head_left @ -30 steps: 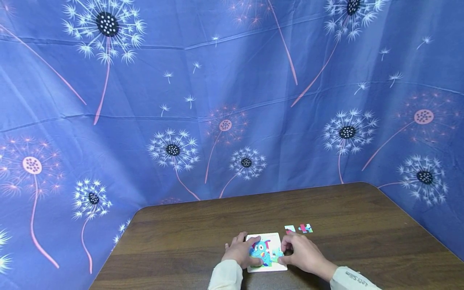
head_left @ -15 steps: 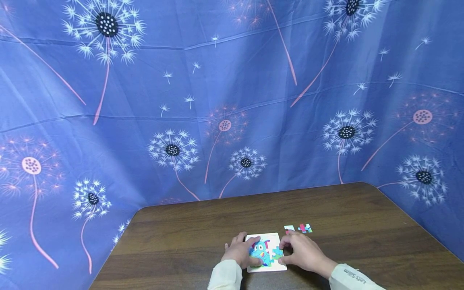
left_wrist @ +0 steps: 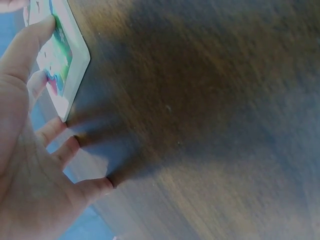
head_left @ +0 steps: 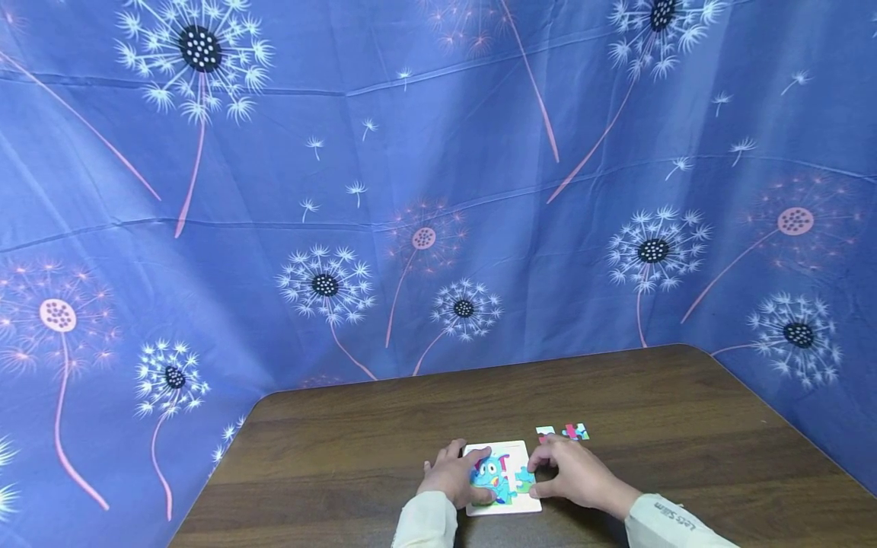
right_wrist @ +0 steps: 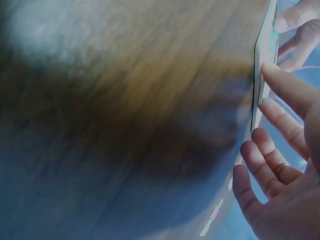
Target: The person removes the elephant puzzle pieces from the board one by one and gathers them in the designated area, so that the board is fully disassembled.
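Note:
A square jigsaw board with a white border and a blue cartoon animal lies on the table. My left hand rests on its left side, thumb and index finger on the picture, the other fingers at the far left corner. My right hand is at its right side, pinching a blue-green jigsaw piece between thumb and index finger over the board. That piece sits slightly askew, with a white gap between it and the picture. In the right wrist view the right hand's other fingers spread beyond the board's edge.
Two loose jigsaw pieces lie past the board on the brown wooden table: a white and red piece, partly behind the right hand, and a red, blue and white piece. A blue dandelion-print cloth hangs behind the table.
The blue-green piece has shifted and turned slightly on the board under the right hand's fingers. The left hand has stayed in place.

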Demonstrator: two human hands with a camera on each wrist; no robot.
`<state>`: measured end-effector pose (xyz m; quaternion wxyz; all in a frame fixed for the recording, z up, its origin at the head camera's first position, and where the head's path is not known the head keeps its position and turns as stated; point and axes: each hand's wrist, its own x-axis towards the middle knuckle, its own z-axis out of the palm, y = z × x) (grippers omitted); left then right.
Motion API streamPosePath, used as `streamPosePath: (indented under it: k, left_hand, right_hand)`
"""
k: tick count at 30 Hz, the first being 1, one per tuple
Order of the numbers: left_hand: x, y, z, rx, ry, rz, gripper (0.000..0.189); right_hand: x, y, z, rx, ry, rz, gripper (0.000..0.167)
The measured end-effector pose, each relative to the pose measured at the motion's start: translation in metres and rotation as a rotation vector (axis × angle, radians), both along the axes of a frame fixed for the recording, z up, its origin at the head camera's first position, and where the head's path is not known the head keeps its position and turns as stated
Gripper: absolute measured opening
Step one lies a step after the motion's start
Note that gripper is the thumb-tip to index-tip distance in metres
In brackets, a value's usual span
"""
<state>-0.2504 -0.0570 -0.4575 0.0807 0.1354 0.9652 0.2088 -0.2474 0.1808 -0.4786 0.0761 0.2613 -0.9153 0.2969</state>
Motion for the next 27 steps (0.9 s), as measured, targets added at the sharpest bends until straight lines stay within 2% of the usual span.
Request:
streamPosePath:
  k: [8,12,18,27]
  left_hand:
    - [0.000,0.000,0.000,0.000,-0.008,0.010,0.064]
    - [0.000,0.001,-0.001,-0.003,-0.008,0.016,0.065]
    - [0.000,0.002,-0.001,0.003,-0.005,0.021,0.065]
    - [0.001,0.001,0.000,0.005,0.012,0.011,0.066]
  right_hand:
    - [-0.001,0.009,0.000,-0.077,-0.024,0.047,0.026]
    - [-0.004,0.017,0.002,-0.095,-0.067,0.049,0.025]
    - [-0.006,0.029,0.005,-0.083,-0.086,0.027,0.024]
    - [-0.008,0.043,0.014,-0.081,-0.088,-0.054,0.025]
